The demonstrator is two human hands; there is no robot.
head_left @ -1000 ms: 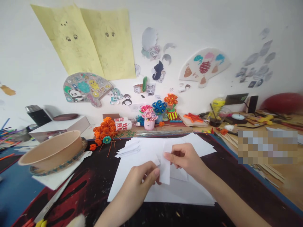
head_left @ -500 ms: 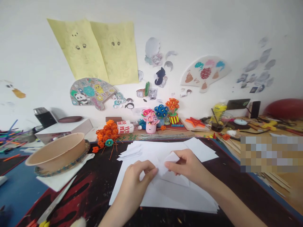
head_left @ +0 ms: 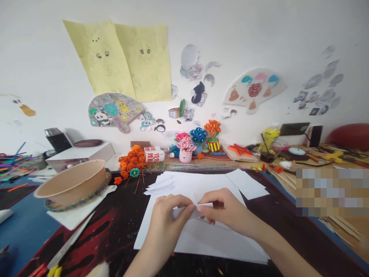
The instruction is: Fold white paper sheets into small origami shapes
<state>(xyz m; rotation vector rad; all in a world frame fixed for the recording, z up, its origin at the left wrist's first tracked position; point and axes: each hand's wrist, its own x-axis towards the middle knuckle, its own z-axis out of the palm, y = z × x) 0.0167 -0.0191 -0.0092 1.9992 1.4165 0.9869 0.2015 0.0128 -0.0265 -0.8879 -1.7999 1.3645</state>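
Both hands meet over a stack of white paper sheets (head_left: 219, 246) on the dark mat. Between them is a small folded piece of white paper (head_left: 205, 207). My left hand (head_left: 170, 215) pinches its left part between thumb and fingers. My right hand (head_left: 223, 209) pinches the paper from the right, its fingertips close to the left ones. The paper's lower side is partly hidden behind the fingers. Several narrow folded paper pieces (head_left: 161, 182) lie at the stack's upper left, and loose white sheets (head_left: 248, 184) lie at its upper right.
A beige bowl (head_left: 72, 182) stands left on white paper, with scissors (head_left: 69, 244) nearer me. Orange fuzzy-wire flowers (head_left: 131, 159), a lying bottle (head_left: 155, 154) and small potted craft flowers (head_left: 185, 148) line the back. A cup of dark liquid (head_left: 268, 154) and wooden sticks (head_left: 341, 229) are at right.
My right hand has moved left and slightly down, bringing its fingertips against the left hand's. The paper flap it held raised is now lower, between both hands.
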